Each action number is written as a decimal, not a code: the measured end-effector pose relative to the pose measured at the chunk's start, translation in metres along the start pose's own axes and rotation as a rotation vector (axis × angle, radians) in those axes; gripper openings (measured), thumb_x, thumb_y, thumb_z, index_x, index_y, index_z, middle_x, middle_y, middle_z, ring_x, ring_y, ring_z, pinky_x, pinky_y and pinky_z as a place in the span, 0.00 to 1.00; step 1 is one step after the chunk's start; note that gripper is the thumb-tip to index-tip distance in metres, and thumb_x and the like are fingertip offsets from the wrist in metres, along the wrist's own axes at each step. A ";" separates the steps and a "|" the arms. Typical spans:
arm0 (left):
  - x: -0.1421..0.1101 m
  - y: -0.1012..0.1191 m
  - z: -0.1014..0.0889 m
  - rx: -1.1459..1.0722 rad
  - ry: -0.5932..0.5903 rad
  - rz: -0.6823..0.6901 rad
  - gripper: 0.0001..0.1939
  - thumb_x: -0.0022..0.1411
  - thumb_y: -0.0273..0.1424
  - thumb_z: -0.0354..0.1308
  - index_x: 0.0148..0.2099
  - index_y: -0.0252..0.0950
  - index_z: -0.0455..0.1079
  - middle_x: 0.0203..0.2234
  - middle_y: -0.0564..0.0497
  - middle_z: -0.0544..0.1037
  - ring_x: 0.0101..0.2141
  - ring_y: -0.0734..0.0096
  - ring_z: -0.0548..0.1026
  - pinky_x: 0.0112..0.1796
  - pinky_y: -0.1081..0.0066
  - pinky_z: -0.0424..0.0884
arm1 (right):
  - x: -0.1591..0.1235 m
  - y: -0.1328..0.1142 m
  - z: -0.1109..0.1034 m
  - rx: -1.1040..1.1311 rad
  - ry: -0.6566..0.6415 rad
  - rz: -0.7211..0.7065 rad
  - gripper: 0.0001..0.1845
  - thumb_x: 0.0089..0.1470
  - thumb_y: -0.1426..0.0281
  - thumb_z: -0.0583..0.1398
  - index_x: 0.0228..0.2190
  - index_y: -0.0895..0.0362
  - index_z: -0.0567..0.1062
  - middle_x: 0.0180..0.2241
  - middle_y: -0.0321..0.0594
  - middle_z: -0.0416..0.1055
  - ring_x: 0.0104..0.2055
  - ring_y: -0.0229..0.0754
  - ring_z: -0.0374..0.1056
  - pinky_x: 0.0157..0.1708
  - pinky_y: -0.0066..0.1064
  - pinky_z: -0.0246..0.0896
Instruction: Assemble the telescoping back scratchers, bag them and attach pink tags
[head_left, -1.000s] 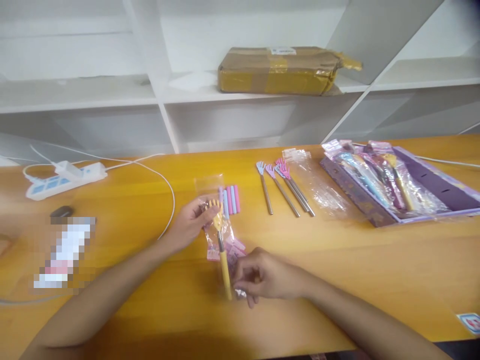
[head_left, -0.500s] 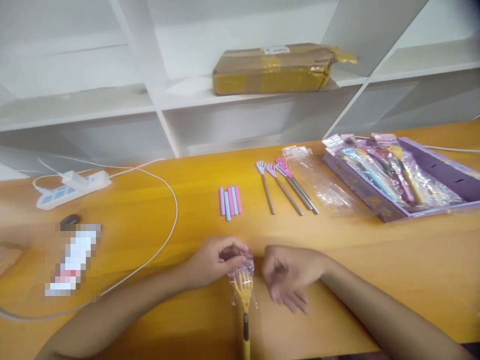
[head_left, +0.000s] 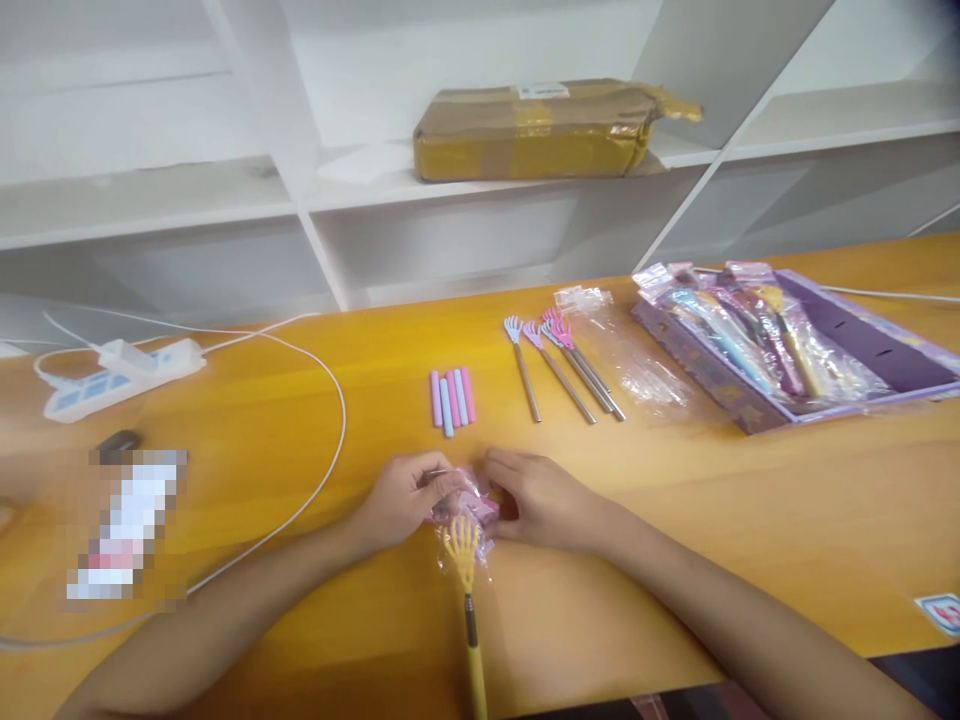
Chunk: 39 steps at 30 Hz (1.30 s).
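A yellow back scratcher (head_left: 463,548) with a hand-shaped head lies inside a clear plastic bag (head_left: 487,572), its handle pointing toward me. My left hand (head_left: 405,497) pinches the bag's pinkish top end from the left. On the other side my right hand (head_left: 536,498) has its fingers curled against the same end of the bag, thumb beneath. Beyond my hands lie several pink, blue and purple handle sleeves (head_left: 453,400) in a row. To their right rest several metal-rod scratchers (head_left: 564,372) with pink, blue and purple heads.
A purple box (head_left: 720,385) with bagged back scratchers stands at the right, loose clear bags (head_left: 649,380) beside it. At the left are a power strip (head_left: 124,380), a white cable (head_left: 341,430) and a blurred-out phone (head_left: 127,525). A taped carton (head_left: 532,135) sits on the shelf.
My right hand has come in from the right, its spread fingers closing on the bag's top end. My left hand still holds the bag. The view has shifted slightly.
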<state>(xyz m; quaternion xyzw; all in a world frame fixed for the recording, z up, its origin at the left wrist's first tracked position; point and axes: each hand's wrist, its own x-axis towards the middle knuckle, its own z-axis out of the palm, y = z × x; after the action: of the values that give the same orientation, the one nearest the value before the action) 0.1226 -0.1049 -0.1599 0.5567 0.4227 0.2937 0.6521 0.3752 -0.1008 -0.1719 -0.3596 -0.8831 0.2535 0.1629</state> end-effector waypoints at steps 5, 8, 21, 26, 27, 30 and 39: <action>0.003 0.000 -0.002 0.096 0.027 0.078 0.27 0.70 0.53 0.59 0.31 0.34 0.68 0.23 0.53 0.75 0.23 0.76 0.71 0.25 0.75 0.66 | 0.000 -0.009 0.007 -0.059 0.032 0.036 0.34 0.46 0.45 0.76 0.39 0.55 0.70 0.39 0.39 0.72 0.33 0.43 0.67 0.33 0.34 0.59; 0.004 0.000 -0.002 0.097 0.056 0.084 0.29 0.70 0.54 0.59 0.28 0.34 0.68 0.21 0.54 0.72 0.22 0.77 0.68 0.24 0.75 0.62 | -0.001 -0.014 0.012 -0.100 0.042 0.028 0.30 0.49 0.49 0.75 0.37 0.55 0.70 0.39 0.40 0.71 0.33 0.43 0.66 0.34 0.35 0.59; 0.010 -0.011 -0.007 -0.067 -0.051 0.119 0.37 0.74 0.60 0.43 0.29 0.34 0.70 0.24 0.48 0.74 0.27 0.69 0.69 0.31 0.69 0.63 | 0.003 -0.010 0.004 0.213 0.037 0.114 0.17 0.54 0.74 0.71 0.40 0.55 0.71 0.41 0.38 0.71 0.38 0.41 0.68 0.38 0.30 0.62; 0.007 -0.005 -0.006 0.066 -0.093 0.126 0.25 0.69 0.53 0.60 0.34 0.36 0.65 0.27 0.55 0.67 0.28 0.74 0.65 0.31 0.72 0.60 | 0.001 -0.014 0.005 0.168 0.023 0.140 0.17 0.58 0.68 0.70 0.45 0.55 0.72 0.46 0.41 0.69 0.39 0.41 0.68 0.37 0.32 0.64; 0.007 -0.004 -0.005 0.096 -0.070 0.125 0.24 0.70 0.52 0.60 0.34 0.36 0.65 0.27 0.55 0.67 0.28 0.74 0.64 0.31 0.73 0.60 | 0.001 -0.014 0.007 0.153 0.025 0.150 0.17 0.58 0.67 0.70 0.45 0.55 0.71 0.46 0.41 0.69 0.37 0.40 0.68 0.36 0.32 0.63; 0.007 -0.004 -0.005 0.111 -0.028 0.145 0.25 0.76 0.50 0.51 0.32 0.35 0.65 0.28 0.53 0.68 0.30 0.72 0.66 0.34 0.71 0.63 | 0.001 -0.014 0.011 0.138 0.039 0.152 0.17 0.56 0.70 0.70 0.44 0.55 0.71 0.46 0.41 0.69 0.36 0.40 0.68 0.36 0.32 0.64; 0.007 -0.003 -0.002 0.010 0.105 0.131 0.22 0.74 0.52 0.53 0.39 0.36 0.67 0.29 0.53 0.73 0.29 0.72 0.70 0.32 0.72 0.67 | 0.001 -0.005 0.013 0.266 0.106 0.140 0.28 0.52 0.75 0.70 0.54 0.53 0.73 0.47 0.43 0.71 0.43 0.44 0.71 0.39 0.33 0.67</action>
<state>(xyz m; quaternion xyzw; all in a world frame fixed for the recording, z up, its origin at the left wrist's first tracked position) 0.1233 -0.0988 -0.1641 0.5703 0.4201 0.3625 0.6057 0.3654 -0.1075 -0.1801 -0.4082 -0.8048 0.3596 0.2374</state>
